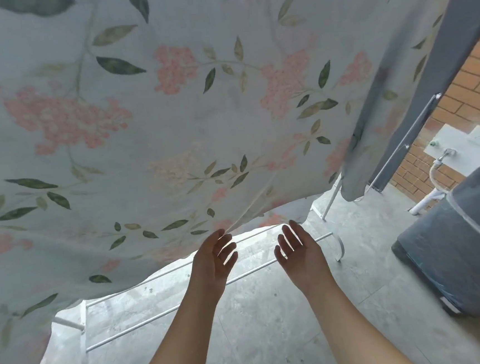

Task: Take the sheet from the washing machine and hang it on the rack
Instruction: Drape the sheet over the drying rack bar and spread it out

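Fingers [222, 237] of both hands are loosely spread and hold nothing. The left hand [210, 260] reaches the lower hem of the sheet [169, 115]; whether it touches, I cannot tell. The right hand [300, 249] is just below the hem. The sheet hangs over the rack [82, 326]. Right of the sheet, a covered washer [465, 249] stands by a brick wall [473, 80].

Floral sheet [169, 115] draped over white rack [167, 292], hanging.

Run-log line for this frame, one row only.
sheet: hanging over rack | left hand: open, fingertips at hem | right hand: open, below hem
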Demonstrator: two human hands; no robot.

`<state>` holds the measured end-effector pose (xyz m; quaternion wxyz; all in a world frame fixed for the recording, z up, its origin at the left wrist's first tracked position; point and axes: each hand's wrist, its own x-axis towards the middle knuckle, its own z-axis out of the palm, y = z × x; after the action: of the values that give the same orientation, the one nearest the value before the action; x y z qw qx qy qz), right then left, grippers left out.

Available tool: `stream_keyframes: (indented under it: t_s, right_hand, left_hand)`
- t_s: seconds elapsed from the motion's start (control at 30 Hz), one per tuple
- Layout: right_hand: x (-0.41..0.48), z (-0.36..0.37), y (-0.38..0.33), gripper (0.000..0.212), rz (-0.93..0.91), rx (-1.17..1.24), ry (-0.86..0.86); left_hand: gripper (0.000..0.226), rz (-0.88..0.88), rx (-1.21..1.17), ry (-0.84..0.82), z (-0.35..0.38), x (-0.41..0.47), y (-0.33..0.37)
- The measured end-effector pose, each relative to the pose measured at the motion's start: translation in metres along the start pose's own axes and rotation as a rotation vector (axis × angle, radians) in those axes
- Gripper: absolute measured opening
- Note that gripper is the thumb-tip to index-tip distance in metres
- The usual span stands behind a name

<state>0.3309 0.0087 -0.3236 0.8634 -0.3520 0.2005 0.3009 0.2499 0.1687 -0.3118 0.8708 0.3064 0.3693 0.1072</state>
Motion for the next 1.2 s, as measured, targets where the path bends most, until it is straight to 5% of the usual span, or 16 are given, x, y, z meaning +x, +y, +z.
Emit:
stream_keyframes:
  t_s: [0.3, 0.73, 1.2]
  right_hand:
    - [0.043, -0.061, -0.146, 0.015, 0.025, -0.143, -0.027]
    - [0.130, -0.117, -0.231, 0.019, 0.081, -0.170, 0.107]
    - [0.413, -0.254, -0.242, 0.023, 0.303, -0.298, 0.068]
  left_hand:
    - [0.015, 0.015, -0.159, 0.085, 0.109, 0.018, -0.097]
    - [0.013, -0.066, -0.126, 0.142, 0.200, 0.114, -0.146]
    - [0.010, -0.128, -0.125, 0.380, 0.204, 0.326, -0.313]
